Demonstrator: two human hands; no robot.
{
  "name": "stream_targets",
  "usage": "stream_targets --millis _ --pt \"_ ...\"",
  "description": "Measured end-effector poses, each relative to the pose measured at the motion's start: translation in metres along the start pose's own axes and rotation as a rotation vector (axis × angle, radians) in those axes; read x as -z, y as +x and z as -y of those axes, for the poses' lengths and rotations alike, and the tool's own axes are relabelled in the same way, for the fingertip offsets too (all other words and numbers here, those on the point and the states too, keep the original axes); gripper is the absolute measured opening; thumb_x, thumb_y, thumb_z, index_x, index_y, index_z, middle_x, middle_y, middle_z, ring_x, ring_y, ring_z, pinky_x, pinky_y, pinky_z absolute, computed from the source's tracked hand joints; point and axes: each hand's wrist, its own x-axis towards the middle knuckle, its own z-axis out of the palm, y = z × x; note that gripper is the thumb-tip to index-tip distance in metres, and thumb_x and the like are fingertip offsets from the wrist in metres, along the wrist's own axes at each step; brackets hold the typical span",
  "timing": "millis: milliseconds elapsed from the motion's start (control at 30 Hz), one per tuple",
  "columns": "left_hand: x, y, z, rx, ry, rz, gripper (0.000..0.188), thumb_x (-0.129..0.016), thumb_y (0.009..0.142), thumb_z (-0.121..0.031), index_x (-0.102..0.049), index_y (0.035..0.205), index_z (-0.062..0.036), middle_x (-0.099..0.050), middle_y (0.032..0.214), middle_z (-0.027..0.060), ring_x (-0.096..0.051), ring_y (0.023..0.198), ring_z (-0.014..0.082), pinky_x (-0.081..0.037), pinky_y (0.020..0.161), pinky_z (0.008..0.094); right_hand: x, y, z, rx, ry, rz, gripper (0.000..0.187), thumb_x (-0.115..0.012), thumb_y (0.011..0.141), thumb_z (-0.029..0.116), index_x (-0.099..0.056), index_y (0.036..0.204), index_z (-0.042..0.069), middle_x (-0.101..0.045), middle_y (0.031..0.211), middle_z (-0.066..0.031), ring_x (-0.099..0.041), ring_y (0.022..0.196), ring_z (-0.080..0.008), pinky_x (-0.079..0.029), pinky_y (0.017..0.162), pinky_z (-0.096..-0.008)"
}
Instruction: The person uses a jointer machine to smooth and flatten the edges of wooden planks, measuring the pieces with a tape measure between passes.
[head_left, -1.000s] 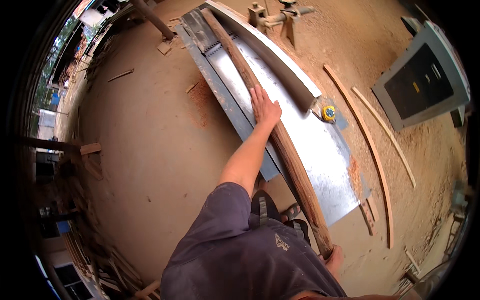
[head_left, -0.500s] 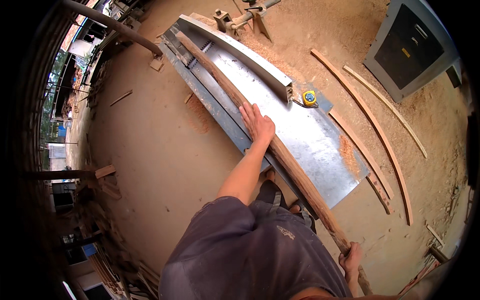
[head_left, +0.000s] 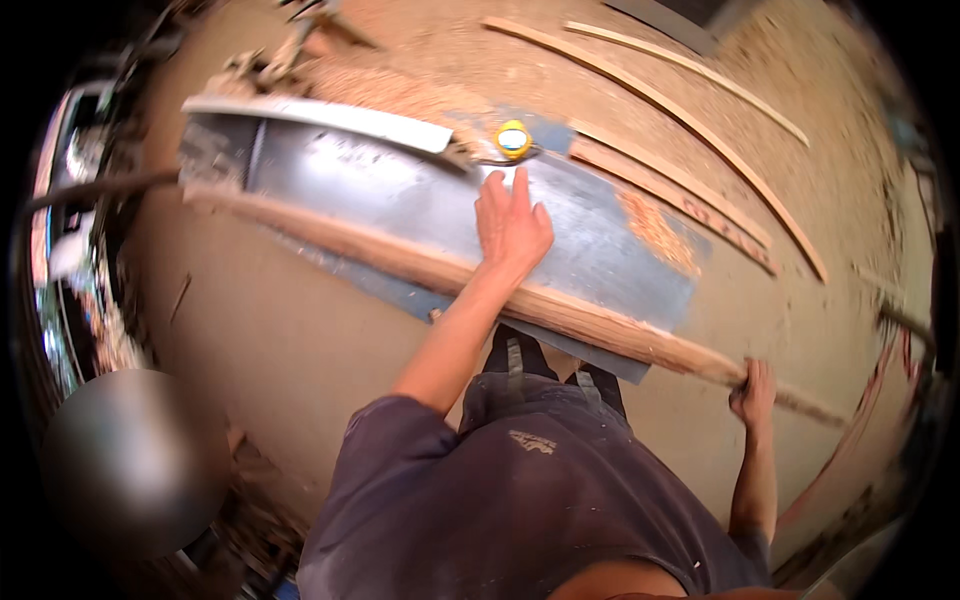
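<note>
A long, rough-sided wooden beam lies slantwise along the near side of a metal jointer table. My right hand is wrapped round the beam near its right end, which sticks out past the table. Over the shiny table top, my left hand is off the wood with its fingers stretched out, its forearm crossing above the beam. Just beyond those fingertips sits a yellow tape measure, apart from the hand. A pale metal fence runs along the table's far left side.
Wood shavings are heaped on the table's right end. Beyond it, thin wooden strips lie on the dusty floor. A grey cabinet is cut off at the top edge. A blurred, rounded shiny object fills the lower left.
My left hand has lifted off the beam and moved toward the tape measure. The right hand keeps its grip. The view has turned, so the beam and table lie more crosswise.
</note>
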Motion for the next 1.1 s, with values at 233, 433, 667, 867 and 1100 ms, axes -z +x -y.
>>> stream_targets --millis 233,433,667,867,1100 --pt "-0.063 0.066 0.039 -0.479 0.273 0.105 0.044 -0.054 0.088 -0.012 -0.062 0.129 0.0008 -0.061 0.129 0.0297 -0.051 0.128 0.0486 -0.034 0.115 0.0575 0.024 0.000 -0.019 0.057 0.016 -0.126 0.053 -0.073 0.059 0.007 -0.062 0.111 0.006 -0.062 0.105 -0.0172 -0.059 0.100 -0.0405 -0.049 0.085 -0.0490" --pt "-0.052 0.114 0.090 -0.391 0.452 0.202 0.049 -0.053 0.084 -0.007 -0.061 0.132 0.0010 -0.056 0.134 0.0285 -0.059 0.115 0.0496 -0.049 0.100 0.0518 -0.007 -0.010 0.009 -0.132 -0.010 -0.162 0.049 -0.073 0.056 0.008 -0.058 0.102 0.006 -0.056 0.096 -0.0127 -0.055 0.097 -0.0344 -0.045 0.088 -0.0449" --pt "-0.037 0.056 0.002 -0.276 0.134 0.266 0.065 -0.079 0.081 -0.025 -0.058 0.133 0.0067 -0.064 0.126 0.0248 -0.064 0.111 0.0392 -0.050 0.100 0.0435 0.017 -0.026 0.079 -0.122 0.345 -0.672 0.048 -0.068 0.072 0.006 -0.057 0.119 0.001 -0.061 0.111 -0.0188 -0.060 0.105 -0.0348 -0.048 0.095 -0.0448" --pt "-0.038 -0.162 -0.238 -0.377 -0.456 0.683 0.046 -0.077 0.083 -0.004 -0.059 0.126 -0.0015 -0.063 0.108 0.0064 -0.062 0.090 0.0145 -0.054 0.074 0.0297 0.049 -0.032 0.108 -0.277 1.552 -0.114 0.077 -0.073 0.091 0.022 -0.033 0.152 -0.004 -0.059 0.132 -0.0216 -0.067 0.109 -0.0271 -0.052 0.096 -0.0389" --pt "0.000 -0.215 -0.300 -0.372 -0.495 0.796 0.046 -0.075 0.081 0.001 -0.064 0.125 -0.0025 -0.063 0.112 0.0116 -0.064 0.093 0.0214 -0.053 0.080 0.0309 0.034 -0.032 0.092 -0.220 1.767 -0.042 0.047 -0.069 0.093 0.020 -0.056 0.132 -0.002 -0.066 0.110 -0.0101 -0.065 0.099 -0.0160 -0.054 0.080 -0.0309"
